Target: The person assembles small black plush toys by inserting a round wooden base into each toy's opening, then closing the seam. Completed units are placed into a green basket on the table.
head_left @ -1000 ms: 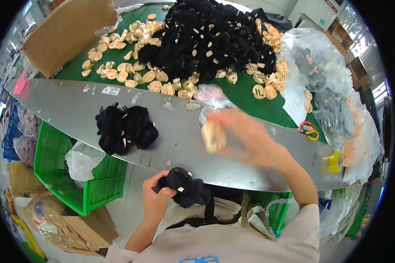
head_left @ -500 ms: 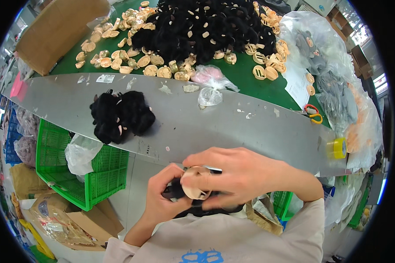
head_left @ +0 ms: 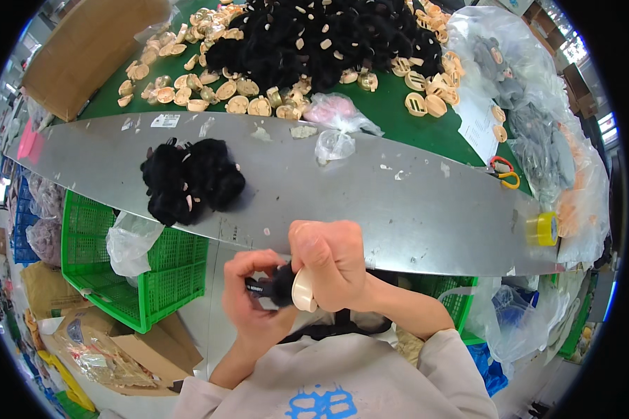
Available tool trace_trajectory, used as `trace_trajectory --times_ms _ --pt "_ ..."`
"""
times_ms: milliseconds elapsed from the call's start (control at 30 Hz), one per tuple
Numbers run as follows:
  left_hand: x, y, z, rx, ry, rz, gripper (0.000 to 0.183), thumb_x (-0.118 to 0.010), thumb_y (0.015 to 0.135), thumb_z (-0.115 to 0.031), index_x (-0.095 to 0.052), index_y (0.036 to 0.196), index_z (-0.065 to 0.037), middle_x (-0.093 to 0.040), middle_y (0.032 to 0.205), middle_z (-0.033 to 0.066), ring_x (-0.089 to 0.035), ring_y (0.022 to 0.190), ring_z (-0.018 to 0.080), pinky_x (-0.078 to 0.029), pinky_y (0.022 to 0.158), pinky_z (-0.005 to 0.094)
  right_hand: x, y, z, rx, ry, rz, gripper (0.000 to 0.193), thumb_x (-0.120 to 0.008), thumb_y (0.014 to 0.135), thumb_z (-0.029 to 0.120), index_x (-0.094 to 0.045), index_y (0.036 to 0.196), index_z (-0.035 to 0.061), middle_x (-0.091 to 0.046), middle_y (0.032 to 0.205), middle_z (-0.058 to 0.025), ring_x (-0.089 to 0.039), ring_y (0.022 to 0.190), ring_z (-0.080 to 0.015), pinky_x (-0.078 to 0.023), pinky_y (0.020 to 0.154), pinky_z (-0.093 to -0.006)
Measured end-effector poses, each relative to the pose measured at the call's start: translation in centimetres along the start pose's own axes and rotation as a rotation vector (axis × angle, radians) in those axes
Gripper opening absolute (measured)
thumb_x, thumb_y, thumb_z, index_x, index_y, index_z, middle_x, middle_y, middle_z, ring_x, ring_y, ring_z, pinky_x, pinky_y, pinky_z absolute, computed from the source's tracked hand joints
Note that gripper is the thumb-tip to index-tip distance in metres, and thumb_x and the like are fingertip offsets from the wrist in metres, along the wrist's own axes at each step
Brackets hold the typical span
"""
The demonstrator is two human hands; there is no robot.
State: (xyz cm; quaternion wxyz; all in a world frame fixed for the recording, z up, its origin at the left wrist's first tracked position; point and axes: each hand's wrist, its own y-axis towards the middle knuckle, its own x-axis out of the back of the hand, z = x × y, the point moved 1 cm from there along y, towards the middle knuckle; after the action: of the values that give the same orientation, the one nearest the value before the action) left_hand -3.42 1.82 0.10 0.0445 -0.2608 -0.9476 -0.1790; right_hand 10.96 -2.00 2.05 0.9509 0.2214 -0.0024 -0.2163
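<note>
Close to my body, my left hand (head_left: 248, 297) is curled round a small black furry plush piece (head_left: 282, 285). A black printed strap pokes out between its fingers. Against the plush's right side sits a round beige plastic part (head_left: 303, 290), its flat edge toward me. My right hand (head_left: 333, 264) is closed in a fist and presses at that beige part; whatever its fingers wrap is hidden. On the grey metal table edge (head_left: 307, 188) lie a few black furry pieces (head_left: 192, 180) bunched together, ahead and left of my hands.
A large heap of black plush (head_left: 321, 42) with beige plastic shells (head_left: 237, 105) around it covers the green tabletop. Scissors (head_left: 507, 174) and yellow tape (head_left: 541, 229) lie at the right. A green crate (head_left: 105, 279) stands below left. A pink plastic bag (head_left: 332, 115) lies mid-table.
My right hand has turned from fingers spread over the beige part to a fist beside it. The beige part now faces sideways. My left hand has shifted slightly left.
</note>
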Motion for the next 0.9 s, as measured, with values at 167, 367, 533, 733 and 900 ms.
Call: trace_trajectory --times_ms 167,367,533,733,900 --pt "-1.6 1.6 0.5 0.098 -0.092 -0.217 0.045 -0.074 0.071 0.002 -0.053 0.111 -0.002 -0.054 0.093 0.0027 -0.053 0.082 0.0106 -0.045 0.072 0.0229 0.5 -0.7 -0.7 -0.045 -0.049 -0.065 0.036 -0.049 0.101 0.021 -0.051 0.072 0.0009 -0.048 0.065 -0.0072 -0.039 0.053 -0.0164 -0.035 0.049 -0.0301" --pt "-0.1 1.4 3.0 0.465 -0.682 0.066 0.015 -0.061 0.093 -0.007 -0.062 0.104 0.003 -0.062 0.105 0.0027 -0.057 0.094 0.0096 -0.044 0.086 0.0255 1.5 -2.0 -0.2 -0.001 -0.331 -0.036 0.037 -0.086 0.074 0.020 -0.052 0.074 0.0050 -0.043 0.066 -0.0040 -0.039 0.055 -0.0174 -0.034 0.050 -0.0302" --pt "-1.1 1.3 2.0 0.378 -0.816 0.143 0.028 -0.065 0.096 -0.023 -0.062 0.105 0.003 -0.062 0.107 0.0063 -0.054 0.097 0.0145 -0.040 0.093 0.0281 2.4 -3.6 -0.6 0.048 -0.392 -0.192 0.039 -0.085 0.073 0.017 -0.047 0.070 0.0071 -0.043 0.066 -0.0044 -0.039 0.056 -0.0203 -0.035 0.053 -0.0329" --pt "-1.4 1.2 2.2 -0.040 -0.138 0.081 0.022 -0.068 0.092 -0.016 -0.056 0.083 0.001 -0.053 0.086 0.0076 -0.045 0.073 0.0157 -0.036 0.062 0.0264 1.6 -3.9 -2.1 0.508 -0.734 -0.228 0.039 -0.083 0.073 0.010 -0.045 0.069 0.0082 -0.047 0.067 -0.0070 -0.041 0.060 -0.0254 -0.038 0.056 -0.0342" --pt "-1.0 1.2 2.8 -0.092 0.067 0.069 0.018 -0.066 0.092 -0.012 -0.055 0.083 0.000 -0.051 0.084 0.0103 -0.045 0.068 0.0197 -0.037 0.060 0.0282 0.7 -4.1 -3.3 0.327 -0.648 -0.284 0.031 -0.073 0.080 0.010 -0.045 0.069 0.0038 -0.044 0.072 -0.0098 -0.041 0.062 -0.0251 -0.035 0.056 -0.0367"
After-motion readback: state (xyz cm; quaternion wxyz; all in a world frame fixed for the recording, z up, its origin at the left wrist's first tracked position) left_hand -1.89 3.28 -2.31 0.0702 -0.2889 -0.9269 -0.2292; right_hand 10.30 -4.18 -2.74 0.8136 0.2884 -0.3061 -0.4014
